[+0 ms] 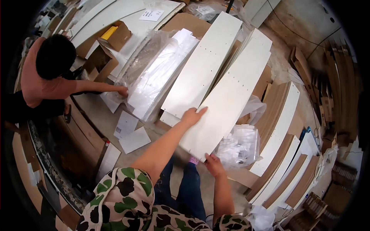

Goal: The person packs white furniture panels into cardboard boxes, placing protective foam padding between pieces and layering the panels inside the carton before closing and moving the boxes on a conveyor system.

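Observation:
A long white board [235, 88] with small drilled holes slants away from me, its near end raised over the floor by my legs. My left hand [194, 116] is closed on its left edge, the thumb lying on top. At the near right corner my right hand [214, 164] grips the same board, fingers partly hidden beneath it. Left of it lies a second white board [204, 63], also drilled, on top of a stack. Several more board edges show under the far end of the held one.
A plastic-wrapped white bundle [165, 73] lies to the left, with a co-worker's hand [122, 91] at its edge. Wrapped parts [241, 144] and stacked boards [273, 119] stand on the right. Paper sheets [135, 140] lie on the floor. Open cardboard boxes [100, 61] sit far left.

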Demonstrator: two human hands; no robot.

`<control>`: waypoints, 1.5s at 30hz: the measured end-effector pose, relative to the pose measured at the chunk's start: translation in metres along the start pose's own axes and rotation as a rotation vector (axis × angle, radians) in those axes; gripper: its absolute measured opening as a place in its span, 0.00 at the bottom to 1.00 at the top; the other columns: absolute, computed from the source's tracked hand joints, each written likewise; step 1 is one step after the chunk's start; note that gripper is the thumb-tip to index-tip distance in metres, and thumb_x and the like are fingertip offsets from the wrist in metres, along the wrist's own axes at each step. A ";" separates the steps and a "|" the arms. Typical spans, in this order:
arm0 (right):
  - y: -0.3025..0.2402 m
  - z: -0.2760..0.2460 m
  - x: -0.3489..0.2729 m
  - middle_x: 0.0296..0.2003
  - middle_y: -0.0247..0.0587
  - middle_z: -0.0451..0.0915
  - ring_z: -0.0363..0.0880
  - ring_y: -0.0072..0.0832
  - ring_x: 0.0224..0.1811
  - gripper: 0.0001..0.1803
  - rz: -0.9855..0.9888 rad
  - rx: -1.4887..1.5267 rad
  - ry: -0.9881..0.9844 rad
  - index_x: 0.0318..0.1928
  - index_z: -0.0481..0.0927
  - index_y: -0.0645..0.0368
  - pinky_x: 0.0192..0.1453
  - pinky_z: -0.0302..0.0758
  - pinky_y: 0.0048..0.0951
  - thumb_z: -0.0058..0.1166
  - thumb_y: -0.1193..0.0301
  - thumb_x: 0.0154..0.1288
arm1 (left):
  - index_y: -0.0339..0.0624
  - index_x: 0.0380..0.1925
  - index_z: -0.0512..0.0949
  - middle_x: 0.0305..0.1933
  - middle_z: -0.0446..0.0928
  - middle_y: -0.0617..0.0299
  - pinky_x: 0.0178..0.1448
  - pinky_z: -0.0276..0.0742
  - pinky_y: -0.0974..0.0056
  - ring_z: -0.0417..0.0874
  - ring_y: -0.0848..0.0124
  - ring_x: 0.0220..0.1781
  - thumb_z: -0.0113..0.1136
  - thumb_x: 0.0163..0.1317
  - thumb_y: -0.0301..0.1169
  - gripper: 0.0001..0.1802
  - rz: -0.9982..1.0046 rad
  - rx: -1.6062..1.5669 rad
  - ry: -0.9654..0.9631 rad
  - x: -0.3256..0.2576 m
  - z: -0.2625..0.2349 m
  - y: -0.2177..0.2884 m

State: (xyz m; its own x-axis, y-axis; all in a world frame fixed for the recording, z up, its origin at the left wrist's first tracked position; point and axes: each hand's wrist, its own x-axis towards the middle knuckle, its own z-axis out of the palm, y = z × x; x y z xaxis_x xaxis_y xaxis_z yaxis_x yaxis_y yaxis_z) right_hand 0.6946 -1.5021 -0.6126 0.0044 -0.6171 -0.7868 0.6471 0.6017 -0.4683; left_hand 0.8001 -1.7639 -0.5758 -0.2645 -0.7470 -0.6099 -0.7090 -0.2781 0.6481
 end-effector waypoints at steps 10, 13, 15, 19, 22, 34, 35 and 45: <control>-0.039 0.115 0.039 0.24 0.33 0.73 0.64 0.21 0.26 0.24 -0.490 -0.242 0.829 0.30 0.75 0.67 0.31 0.65 0.26 0.45 0.55 0.68 | 0.33 0.10 0.67 0.12 0.66 0.52 0.27 0.66 0.60 0.65 0.66 0.18 0.60 0.52 0.55 0.34 0.024 -0.193 0.213 -0.022 -0.029 -0.031; -0.064 0.134 0.077 0.19 0.26 0.62 0.55 0.17 0.24 0.26 -0.565 -0.405 0.787 0.19 0.67 0.60 0.27 0.58 0.24 0.45 0.53 0.67 | 0.31 0.19 0.72 0.15 0.69 0.52 0.29 0.68 0.60 0.68 0.65 0.20 0.60 0.53 0.54 0.30 0.158 -0.222 0.311 0.014 -0.056 -0.041; -0.086 0.140 0.100 0.17 0.32 0.67 0.59 0.21 0.22 0.28 -0.535 -0.417 0.804 0.21 0.71 0.66 0.26 0.61 0.28 0.44 0.52 0.67 | 0.31 0.27 0.73 0.21 0.71 0.51 0.32 0.69 0.61 0.70 0.64 0.23 0.61 0.53 0.53 0.29 0.179 -0.266 0.254 0.032 -0.069 -0.033; -0.098 0.134 0.140 0.17 0.36 0.68 0.60 0.24 0.22 0.29 -0.446 -0.448 0.761 0.22 0.72 0.67 0.28 0.63 0.29 0.45 0.51 0.65 | 0.31 0.48 0.69 0.39 0.71 0.49 0.42 0.71 0.61 0.74 0.60 0.38 0.64 0.50 0.47 0.33 0.323 -0.148 0.331 0.045 -0.081 -0.068; -0.095 0.119 0.164 0.18 0.39 0.71 0.63 0.26 0.22 0.28 -0.488 -0.584 0.812 0.24 0.73 0.68 0.30 0.65 0.32 0.46 0.51 0.65 | 0.34 0.49 0.70 0.46 0.68 0.49 0.48 0.70 0.58 0.71 0.57 0.48 0.64 0.49 0.43 0.31 0.169 0.240 0.562 0.025 -0.079 -0.115; -0.100 0.133 0.165 0.32 0.48 0.79 0.76 0.36 0.34 0.23 -0.215 -1.106 0.588 0.39 0.74 0.71 0.40 0.72 0.33 0.56 0.58 0.59 | 0.37 0.32 0.77 0.35 0.73 0.49 0.42 0.68 0.51 0.73 0.51 0.39 0.60 0.52 0.40 0.16 0.219 0.165 0.528 0.008 -0.054 -0.148; -0.094 0.136 0.166 0.34 0.50 0.79 0.77 0.37 0.35 0.24 -0.258 -1.076 0.535 0.41 0.74 0.71 0.42 0.72 0.33 0.56 0.58 0.58 | 0.37 0.31 0.77 0.34 0.73 0.49 0.42 0.69 0.52 0.73 0.51 0.38 0.60 0.52 0.40 0.16 0.233 0.063 0.596 0.010 -0.055 -0.153; -0.007 0.106 0.061 0.29 0.53 0.74 0.71 0.35 0.34 0.27 -0.198 -0.521 0.715 0.32 0.73 0.65 0.42 0.68 0.35 0.44 0.49 0.65 | 0.39 0.20 0.76 0.19 0.75 0.63 0.28 0.72 0.68 0.76 0.73 0.23 0.62 0.52 0.53 0.26 -0.149 -0.337 -0.262 -0.057 -0.087 -0.154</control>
State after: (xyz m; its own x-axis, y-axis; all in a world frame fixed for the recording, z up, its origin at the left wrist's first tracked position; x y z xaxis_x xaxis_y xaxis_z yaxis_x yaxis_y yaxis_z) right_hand 0.7715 -1.5979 -0.6150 -0.6570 -0.3761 -0.6534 0.1583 0.7785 -0.6074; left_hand 0.9808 -1.7312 -0.6013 -0.3631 -0.5184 -0.7742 -0.5108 -0.5842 0.6307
